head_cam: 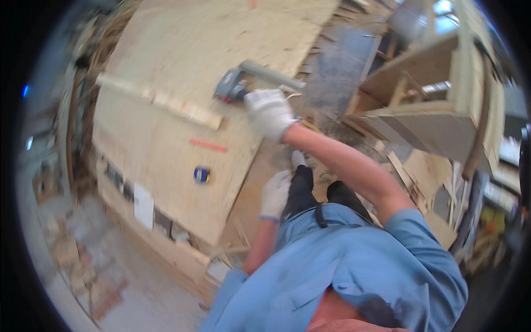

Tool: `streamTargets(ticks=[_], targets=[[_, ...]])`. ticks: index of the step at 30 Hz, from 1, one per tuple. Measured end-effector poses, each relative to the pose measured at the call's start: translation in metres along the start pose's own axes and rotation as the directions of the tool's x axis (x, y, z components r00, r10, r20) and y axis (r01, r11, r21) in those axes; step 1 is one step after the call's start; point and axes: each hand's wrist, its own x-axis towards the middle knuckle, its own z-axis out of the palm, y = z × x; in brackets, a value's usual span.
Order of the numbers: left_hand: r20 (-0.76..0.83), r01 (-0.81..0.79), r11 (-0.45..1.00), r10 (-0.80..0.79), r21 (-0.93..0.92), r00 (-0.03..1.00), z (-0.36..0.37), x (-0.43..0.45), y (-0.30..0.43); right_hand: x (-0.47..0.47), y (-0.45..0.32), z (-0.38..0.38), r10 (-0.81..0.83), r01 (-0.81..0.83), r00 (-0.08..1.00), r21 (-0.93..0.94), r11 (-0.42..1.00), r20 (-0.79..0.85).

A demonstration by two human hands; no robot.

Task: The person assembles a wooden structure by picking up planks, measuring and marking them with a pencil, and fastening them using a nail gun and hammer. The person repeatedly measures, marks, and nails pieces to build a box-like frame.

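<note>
My right hand (269, 111), in a white work glove, is closed on the handle of a grey pneumatic nail gun (228, 85). The gun is at the right edge of a large plywood sheet (166, 50); whether it touches the wood is not clear. My left hand (276, 191), gloved too, hangs low beside my leg, right of the sheet's edge; I see nothing in it, but its fingers are blurred. On the plywood lie a pale wood strip (182, 109), a flat orange-red stick or mark (208, 145) and a blue tape measure (201, 175).
An open wooden frame or crate (410, 118) stands at the right, with a long-handled tool (479, 124) against it. Wood offcuts (427, 170) lie on the floor beside and below it. Scraps and broken pieces (79, 265) litter the floor at the lower left.
</note>
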Motion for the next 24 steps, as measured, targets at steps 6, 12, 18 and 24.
streamTargets(ticks=[6, 12, 18, 24], targets=[[0.085, 0.132, 0.981, -0.12, -0.145, 0.989, -0.021, 0.029, -0.044, 0.033, 0.001, 0.041, 0.124, -0.122, 0.992, 0.051, 0.991, -0.025], [0.192, 0.039, 0.991, -0.014, -0.13, 0.981, -0.001, 0.045, -0.03, -0.086, 0.023, -0.071, 0.185, -0.249, 0.957, 0.306, 0.919, 0.223], [0.303, -0.31, 0.931, 0.244, 0.192, 0.921, 0.059, 0.003, 0.024, -0.336, 0.094, -0.147, 0.483, -0.494, 0.845, 0.68, 0.541, 0.229], [0.492, -0.679, 0.725, 0.552, 0.116, 0.674, 0.198, -0.078, 0.19, -0.519, 0.138, -0.246, 0.799, -0.851, 0.389, 0.512, 0.121, 0.458]])
